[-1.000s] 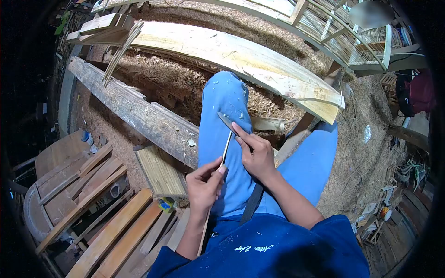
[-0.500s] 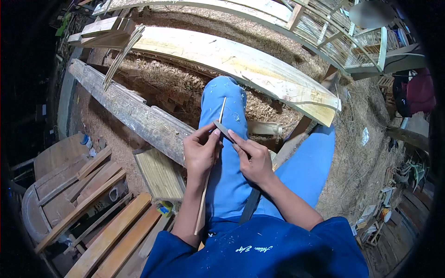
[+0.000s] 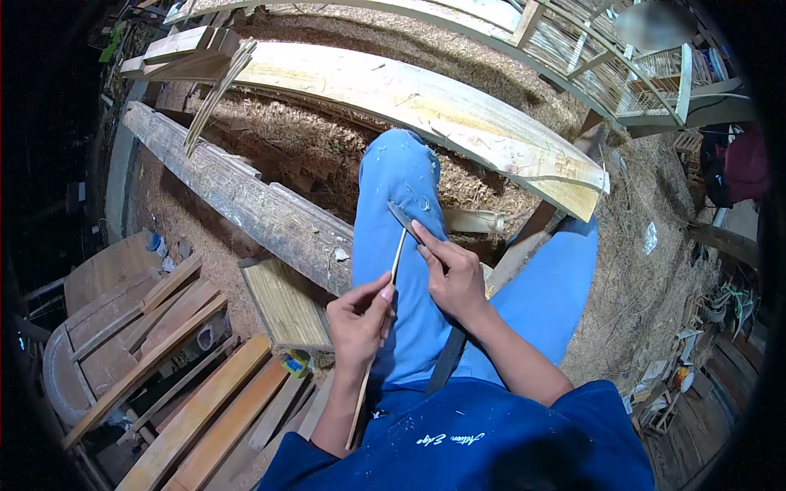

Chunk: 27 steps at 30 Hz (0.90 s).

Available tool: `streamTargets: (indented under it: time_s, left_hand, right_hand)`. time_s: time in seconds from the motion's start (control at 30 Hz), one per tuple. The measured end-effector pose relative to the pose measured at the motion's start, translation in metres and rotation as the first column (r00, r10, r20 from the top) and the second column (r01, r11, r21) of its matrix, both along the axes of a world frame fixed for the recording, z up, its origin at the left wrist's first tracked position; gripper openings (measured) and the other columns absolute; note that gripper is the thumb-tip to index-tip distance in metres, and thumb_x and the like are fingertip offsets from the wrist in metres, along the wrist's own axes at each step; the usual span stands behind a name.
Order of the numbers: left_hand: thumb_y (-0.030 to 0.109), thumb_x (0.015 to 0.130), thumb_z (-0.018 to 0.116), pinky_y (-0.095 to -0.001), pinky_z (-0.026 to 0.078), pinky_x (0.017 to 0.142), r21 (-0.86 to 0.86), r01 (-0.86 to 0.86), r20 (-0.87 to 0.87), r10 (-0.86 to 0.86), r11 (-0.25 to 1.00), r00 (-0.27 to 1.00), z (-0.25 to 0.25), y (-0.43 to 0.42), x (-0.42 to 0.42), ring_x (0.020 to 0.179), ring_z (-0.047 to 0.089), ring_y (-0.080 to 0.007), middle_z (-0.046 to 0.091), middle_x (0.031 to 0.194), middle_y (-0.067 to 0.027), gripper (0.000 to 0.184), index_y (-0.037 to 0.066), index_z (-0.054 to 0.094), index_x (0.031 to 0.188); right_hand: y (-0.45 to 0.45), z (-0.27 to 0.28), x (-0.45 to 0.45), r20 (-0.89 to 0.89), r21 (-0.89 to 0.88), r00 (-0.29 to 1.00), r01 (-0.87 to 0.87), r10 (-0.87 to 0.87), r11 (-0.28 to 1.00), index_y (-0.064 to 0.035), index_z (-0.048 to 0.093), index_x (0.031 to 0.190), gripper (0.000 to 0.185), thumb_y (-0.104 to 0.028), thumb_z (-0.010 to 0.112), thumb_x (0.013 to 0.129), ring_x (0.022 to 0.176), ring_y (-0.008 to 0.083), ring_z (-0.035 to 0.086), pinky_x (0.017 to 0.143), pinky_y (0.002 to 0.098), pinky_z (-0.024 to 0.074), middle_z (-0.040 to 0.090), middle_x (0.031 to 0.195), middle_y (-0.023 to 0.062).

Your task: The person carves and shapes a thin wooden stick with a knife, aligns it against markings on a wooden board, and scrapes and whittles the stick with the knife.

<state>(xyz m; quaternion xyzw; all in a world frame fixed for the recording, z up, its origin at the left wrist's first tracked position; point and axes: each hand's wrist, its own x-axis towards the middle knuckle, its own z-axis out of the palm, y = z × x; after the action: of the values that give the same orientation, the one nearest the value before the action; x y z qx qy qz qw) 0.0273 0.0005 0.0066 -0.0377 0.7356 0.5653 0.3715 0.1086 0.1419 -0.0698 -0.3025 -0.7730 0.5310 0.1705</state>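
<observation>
Mid-frame, my left hand (image 3: 356,327) pinches a thin wooden strip (image 3: 399,254) between thumb and fingers, above my blue trouser leg (image 3: 416,331). The strip slants upward, its lower part running beside my left forearm (image 3: 336,416). My right hand (image 3: 454,282) grips a dark blade (image 3: 401,217) across the strip's upper end. A pale plank (image 3: 393,102) spans the upper frame; boards (image 3: 205,407) lie lower left.

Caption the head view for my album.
Over a blue trouser leg, the left hand holds a thin stick, the right hand a blade.
</observation>
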Motion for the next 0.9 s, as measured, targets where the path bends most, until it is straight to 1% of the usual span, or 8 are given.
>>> streamTargets:
  time_s: [0.17, 0.27, 0.37, 0.47, 0.6, 0.7, 0.73, 0.9]
  left_hand:
    - [0.008, 0.095, 0.065, -0.0205, 0.035, 0.038, 0.0, -0.04, -0.006, 0.04, 0.999, 0.999, 0.0, 0.012, -0.006, 0.044, 0.048, -0.0047, 0.065, 0.07, -0.0053, 0.024, -0.003, 0.069, 0.117]
    - [0.01, 0.097, 0.064, -0.0208, 0.035, 0.038, 0.039, -0.01, -0.081, 0.013, 0.999, 0.997, -0.01, 0.032, -0.027, 0.044, 0.048, -0.0044, 0.064, 0.068, -0.0041, 0.023, -0.002, 0.069, 0.116]
    - [0.011, 0.097, 0.064, -0.0208, 0.035, 0.038, 0.088, 0.005, -0.071, 0.001, 0.996, 0.998, -0.023, 0.052, -0.049, 0.044, 0.048, -0.0042, 0.064, 0.068, -0.0031, 0.024, -0.002, 0.068, 0.117]
    - [0.011, 0.097, 0.065, -0.0204, 0.035, 0.038, 0.082, -0.013, -0.065, 0.019, 0.997, 0.998, -0.027, 0.057, -0.049, 0.045, 0.049, -0.0043, 0.063, 0.067, -0.0025, 0.023, -0.002, 0.069, 0.116]
    - [0.009, 0.097, 0.064, -0.0203, 0.036, 0.039, 0.088, 0.002, -0.056, 0.003, 0.996, 0.998, -0.02, 0.047, -0.038, 0.047, 0.05, -0.0043, 0.063, 0.068, -0.0029, 0.023, -0.002, 0.069, 0.117]
    - [0.009, 0.097, 0.064, -0.02, 0.037, 0.039, 0.079, -0.019, -0.063, 0.024, 0.997, 0.998, -0.015, 0.038, -0.028, 0.047, 0.05, -0.0044, 0.063, 0.069, -0.0031, 0.023, -0.001, 0.069, 0.117]
    - [0.009, 0.097, 0.064, -0.0197, 0.037, 0.039, 0.035, -0.029, -0.044, 0.031, 0.999, 0.999, -0.009, 0.036, -0.025, 0.047, 0.05, -0.0047, 0.063, 0.069, -0.003, 0.023, -0.001, 0.069, 0.117]
    - [0.008, 0.096, 0.066, -0.0195, 0.036, 0.039, 0.009, -0.042, -0.034, 0.043, 0.999, 0.999, -0.001, 0.012, -0.005, 0.046, 0.049, -0.0047, 0.063, 0.068, -0.0037, 0.022, -0.002, 0.07, 0.116]
  right_hand:
    - [-0.003, -0.003, 0.0, -0.044, 0.017, 0.999, 0.011, -0.01, 1.0, -0.0241, 0.061, 0.137, 0.046, -0.012, 0.064, 0.093, 0.065, 0.0354, 0.061, 0.061, 0.0445, 0.0484, 0.059, 0.071, 0.0168]
    - [-0.002, 0.004, 0.001, -0.026, -0.015, 0.999, -0.042, 0.042, 0.999, -0.0244, 0.06, 0.137, 0.046, -0.012, 0.064, 0.093, 0.063, 0.0345, 0.06, 0.061, 0.0441, 0.048, 0.057, 0.07, 0.0167]
    - [-0.001, 0.003, 0.001, -0.028, -0.013, 0.999, -0.046, 0.046, 0.999, -0.0247, 0.06, 0.138, 0.047, -0.012, 0.064, 0.093, 0.061, 0.0339, 0.059, 0.06, 0.0439, 0.0476, 0.057, 0.069, 0.017]
    - [-0.001, 0.003, 0.002, -0.025, -0.025, 0.999, -0.038, 0.038, 0.999, -0.0241, 0.06, 0.137, 0.046, -0.013, 0.064, 0.093, 0.06, 0.0344, 0.059, 0.059, 0.0439, 0.0474, 0.056, 0.067, 0.017]
    - [-0.001, 0.002, 0.002, -0.023, -0.048, 1.0, -0.006, 0.005, 0.999, -0.0235, 0.062, 0.136, 0.044, -0.012, 0.064, 0.093, 0.063, 0.0355, 0.061, 0.06, 0.0444, 0.0477, 0.058, 0.069, 0.0179]
    - [-0.001, 0.003, 0.001, -0.015, -0.06, 1.0, -0.005, 0.004, 0.998, -0.0234, 0.062, 0.135, 0.044, -0.011, 0.064, 0.093, 0.065, 0.0357, 0.063, 0.061, 0.0446, 0.0481, 0.06, 0.071, 0.0185]
    - [-0.001, 0.003, 0.001, -0.011, -0.063, 1.0, -0.005, 0.004, 0.998, -0.0235, 0.062, 0.135, 0.044, -0.01, 0.064, 0.093, 0.066, 0.0357, 0.063, 0.061, 0.0447, 0.0483, 0.061, 0.072, 0.0188]
    - [0.0, -0.005, 0.0, -0.037, -0.039, 0.999, 0.003, -0.005, 0.999, -0.0222, 0.062, 0.135, 0.045, -0.01, 0.064, 0.092, 0.068, 0.0354, 0.064, 0.062, 0.0444, 0.0488, 0.062, 0.074, 0.0183]
